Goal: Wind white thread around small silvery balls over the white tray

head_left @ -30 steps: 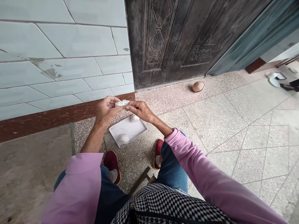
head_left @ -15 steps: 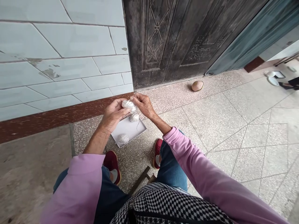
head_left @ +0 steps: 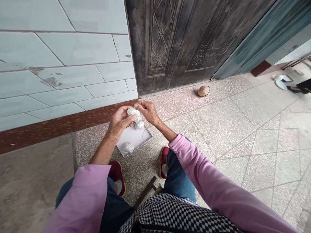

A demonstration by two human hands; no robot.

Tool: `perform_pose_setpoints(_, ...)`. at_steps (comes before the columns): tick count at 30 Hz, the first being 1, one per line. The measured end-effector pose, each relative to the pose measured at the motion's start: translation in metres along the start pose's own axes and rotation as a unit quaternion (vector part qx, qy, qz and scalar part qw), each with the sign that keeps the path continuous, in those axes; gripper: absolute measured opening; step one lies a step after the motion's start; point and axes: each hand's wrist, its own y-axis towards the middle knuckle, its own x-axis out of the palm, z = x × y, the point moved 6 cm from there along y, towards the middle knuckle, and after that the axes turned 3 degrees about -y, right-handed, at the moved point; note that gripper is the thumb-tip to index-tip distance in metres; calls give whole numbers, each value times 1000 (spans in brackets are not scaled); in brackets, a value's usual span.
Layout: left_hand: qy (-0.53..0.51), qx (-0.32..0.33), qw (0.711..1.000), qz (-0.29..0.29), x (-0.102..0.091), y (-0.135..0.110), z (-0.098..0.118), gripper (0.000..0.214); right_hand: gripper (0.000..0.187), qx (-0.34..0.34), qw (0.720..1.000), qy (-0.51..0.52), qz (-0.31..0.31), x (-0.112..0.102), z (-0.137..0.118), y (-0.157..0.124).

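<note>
Okay, so here's where we're at: our left hand [head_left: 120, 122] is cupped, fingers curled around a small white thread ball [head_left: 133, 113], and our right hand [head_left: 148, 112] pinches that same ball from the top with its fingertips. So both hands are grasping it, right above a shallow white tray [head_left: 136, 142]. A second thread ball [head_left: 139, 125] sits just under it, near the tray's upper edge; we can't tell if the two touch. A third thread ball [head_left: 128, 148] lies on the tray, with a loose strand [head_left: 145, 133] nearby. The tray's on the terrazzo floor [head_left: 194, 129] just ahead of our red shoes [head_left: 116, 174], facing a dark embossed metal door [head_left: 175, 42] with a small tan domed object [head_left: 203, 91] near its foot.
</note>
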Motion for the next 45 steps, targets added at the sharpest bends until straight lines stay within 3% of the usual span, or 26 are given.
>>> perform_pose_setpoints(10, -48, 1, 999, 21, 0, 3, -7, 69, 63, 26, 998, 50, 2, 0, 9, 7)
perform_pose_setpoints(17, -128, 13, 989, 77, -8, 9, -9, 65, 46, 25, 999, 1, -49, 14, 11, 0)
perform_pose_setpoints(22, -67, 58, 990, 106, -22, 17, -6, 69, 43, 20, 993, -80, -80, 26, 9, -9)
perform_pose_setpoints(27, -38, 95, 985, 138, -32, 19, -1, 70, 32, -21, 982, -77, -170, 33, -5, -22)
perform_pose_setpoints(32, -18, 89, 989, 119, -27, 15, 5, 67, 44, -30, 996, -31, -74, 1, -21, -17)
perform_pose_setpoints(37, -56, -10, 998, 24, -9, 7, -1, 62, 55, -13, 1000, -8, 0, -24, -23, -5)
perform_pose_setpoints(40, -96, -19, 995, 5, -4, 5, 0, 61, 55, 3, 1000, -10, 4, -20, -16, -4)
perform_pose_setpoints(45, -144, 10, 989, 46, -10, 12, 2, 57, 59, 18, 998, -40, -54, 5, 0, -9)
